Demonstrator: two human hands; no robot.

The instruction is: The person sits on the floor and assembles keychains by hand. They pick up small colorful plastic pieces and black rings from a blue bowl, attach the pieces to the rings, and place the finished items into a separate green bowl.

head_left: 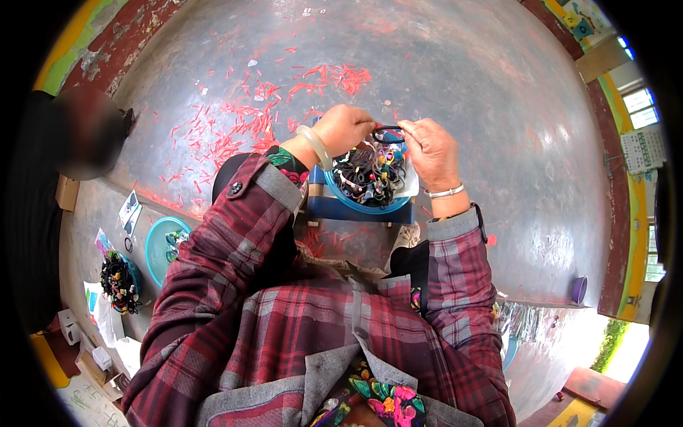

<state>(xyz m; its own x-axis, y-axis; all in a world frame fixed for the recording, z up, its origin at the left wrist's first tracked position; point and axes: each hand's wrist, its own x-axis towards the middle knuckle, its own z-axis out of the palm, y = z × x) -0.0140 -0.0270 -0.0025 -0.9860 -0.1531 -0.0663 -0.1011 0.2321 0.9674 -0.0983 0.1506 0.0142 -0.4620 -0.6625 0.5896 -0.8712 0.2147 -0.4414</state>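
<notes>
Bowls: I count two on my feed. Far left, a teal round bowl (158,245) on the floor, next to it a dark heaped bundle of hair ties (119,282) beside some paper packets (130,211). Centre, a second blue bowl (370,205), plastic and round-rimmed, sitting on a dark blue box (356,211) and piled with tangled elastic bands (370,173), mostly black with a few coloured ones. Floor (498,107) is bare grey concrete, smooth and shiny, scattered with too many small red scraps (242,128) to count.

Two hands, both over the centre bowl. Left hand (344,129), pale jade-like bangle on the wrist, fingers pinched shut on the left end of one black elastic loop (388,131). Right hand (430,151), thin silver bracelet, pinches the same loop's right end. Loop is stretched flat between the two hands, just above the pile, touching both sets of fingertips. Sleeves are red plaid flannel.

Right edge: one small purple cup (579,290), well apart from the hands.
</notes>
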